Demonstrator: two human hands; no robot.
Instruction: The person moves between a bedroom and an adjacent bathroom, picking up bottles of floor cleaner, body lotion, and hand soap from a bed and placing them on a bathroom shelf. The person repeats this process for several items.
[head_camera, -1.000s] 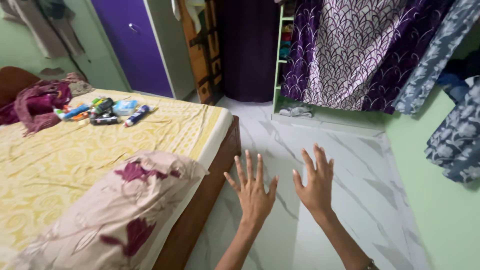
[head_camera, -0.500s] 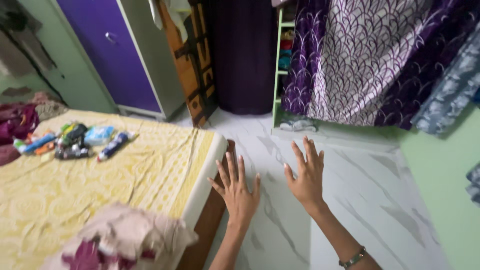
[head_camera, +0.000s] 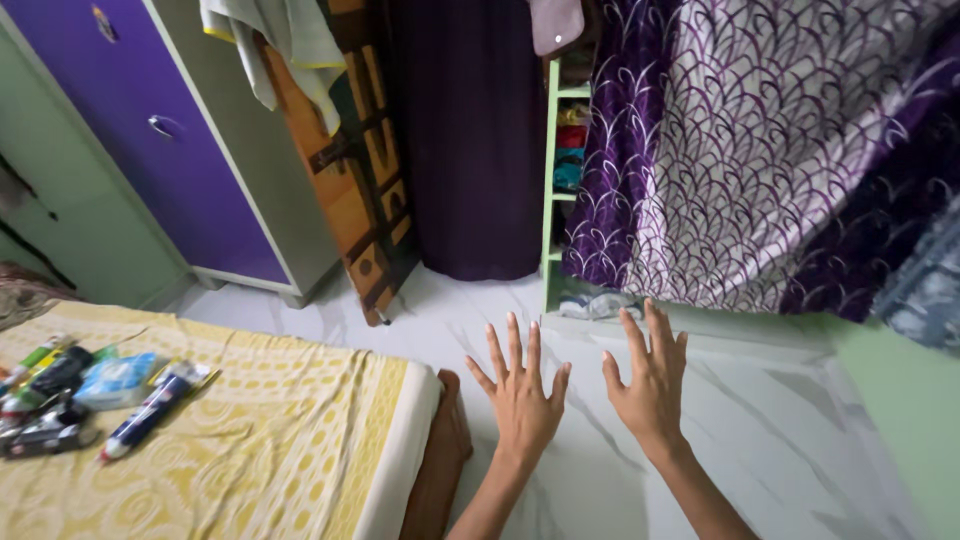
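Observation:
My left hand (head_camera: 520, 395) and my right hand (head_camera: 648, 380) are both held out in front of me, backs up, fingers spread, holding nothing. They hover over the white marble floor (head_camera: 790, 430), just right of the corner of a bed (head_camera: 300, 450) covered with a yellow patterned sheet. On the bed's far left lies a cluster of tubes and small packets (head_camera: 90, 395), well away from either hand.
A purple wardrobe door (head_camera: 170, 140) stands at the back left, with a brown wooden door (head_camera: 350, 170) beside it. A dark purple curtain (head_camera: 480, 140) hangs in the middle. A green shelf (head_camera: 565, 170) holds clothes, partly covered by a purple and white patterned cloth (head_camera: 770, 150).
The view has swung forward and up: the bed and pillow have slid out to the lower left, and the wardrobe and shelf are closer. Both hands stay spread and empty.

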